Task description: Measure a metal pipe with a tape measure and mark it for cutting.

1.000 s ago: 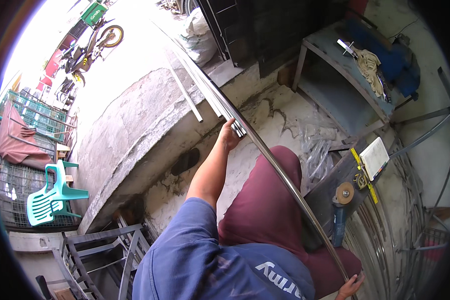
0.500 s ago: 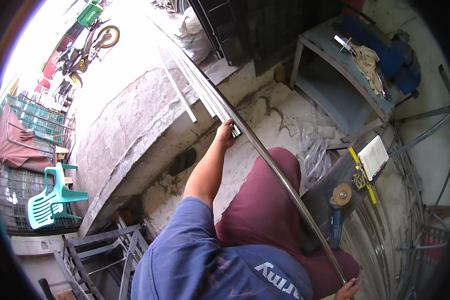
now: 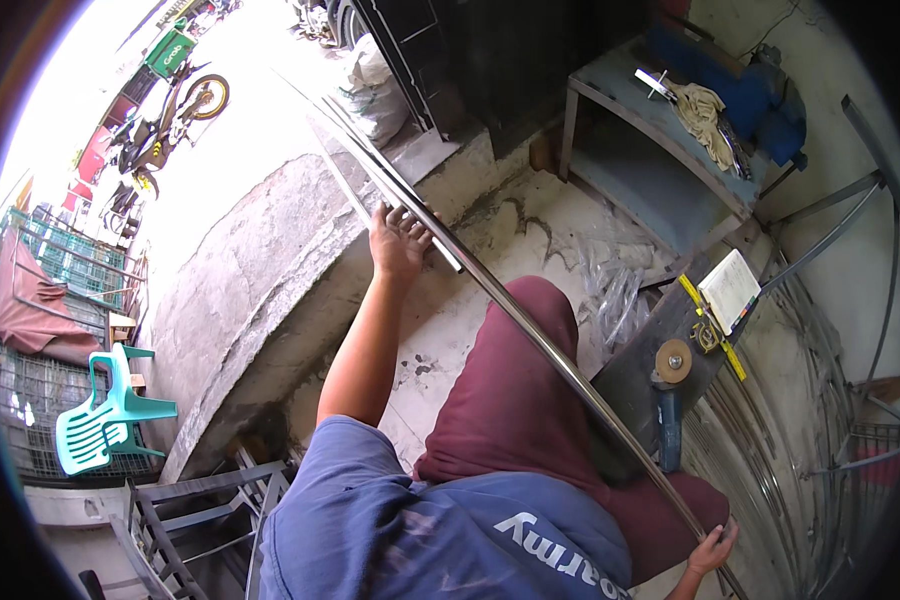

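A long shiny metal tube [image 3: 560, 362] runs diagonally across my lap, from the far left to the lower right. My right hand [image 3: 712, 550] is closed round its near part. Beside the far half of this tube, my left hand [image 3: 398, 240] has its fingers spread, palm up. It touches the shorter, thinner metal tubes [image 3: 448, 258] there, without a closed grip. Another slim pale tube [image 3: 342, 183] lies to the left of them, over the concrete ledge.
An angle grinder [image 3: 670, 400] rests on a dark board at my right, with a tape measure [image 3: 707, 333] and notebook [image 3: 730, 290] beyond. A metal table [image 3: 610, 88] holds a cloth. Plastic wrap [image 3: 610, 295] lies on the floor. A green chair [image 3: 115, 410] stands left; metal frames [image 3: 205, 520] lie below it.
My left hand has opened from its grip on the thin tubes' ends and moved left. My right hand has come further into view along the long tube.
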`<state>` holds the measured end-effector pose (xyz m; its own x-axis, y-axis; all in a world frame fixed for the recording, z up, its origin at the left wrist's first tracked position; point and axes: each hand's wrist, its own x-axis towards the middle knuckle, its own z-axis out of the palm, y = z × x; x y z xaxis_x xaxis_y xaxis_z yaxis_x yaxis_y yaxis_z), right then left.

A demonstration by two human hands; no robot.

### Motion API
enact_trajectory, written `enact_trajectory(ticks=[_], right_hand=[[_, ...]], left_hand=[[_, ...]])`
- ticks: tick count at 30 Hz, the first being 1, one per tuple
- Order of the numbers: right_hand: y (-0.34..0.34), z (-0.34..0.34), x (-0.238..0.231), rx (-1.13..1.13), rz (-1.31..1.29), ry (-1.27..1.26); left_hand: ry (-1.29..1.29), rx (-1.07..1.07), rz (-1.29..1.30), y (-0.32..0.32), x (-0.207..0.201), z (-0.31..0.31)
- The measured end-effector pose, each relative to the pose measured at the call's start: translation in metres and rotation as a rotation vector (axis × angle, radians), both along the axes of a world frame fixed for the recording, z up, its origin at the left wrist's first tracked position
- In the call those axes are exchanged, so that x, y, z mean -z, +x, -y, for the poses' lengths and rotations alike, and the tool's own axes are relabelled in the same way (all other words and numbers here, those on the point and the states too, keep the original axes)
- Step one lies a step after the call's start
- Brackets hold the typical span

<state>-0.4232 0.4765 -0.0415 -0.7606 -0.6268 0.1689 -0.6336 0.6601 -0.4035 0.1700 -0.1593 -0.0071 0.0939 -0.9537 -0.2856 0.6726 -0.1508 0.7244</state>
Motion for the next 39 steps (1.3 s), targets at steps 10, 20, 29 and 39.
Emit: enact_trajectory(ticks=[10,20,29,39], right_hand=[[0.001,0.021,-0.012,0.057,0.426,-0.151],[-0.057,-0.011,0.021,-0.042,0.383,-0.003],[-0.015,0.003,-0.015,0.039,0.5,-0.039],[0.004,-0.001,-0.024,0.111,0.476,-0.067]], left_hand=[[0.087,-0.144,-0.111,-0.024,-0.041,-0.012],[0.02,0.061,-0.24,-0.031,-0.023,-0.065],[0.07,0.027,-0.239,-0.016,-0.019,-0.067],[0.132,-0.069,-0.076,-0.008,-0.034,-0.07]])
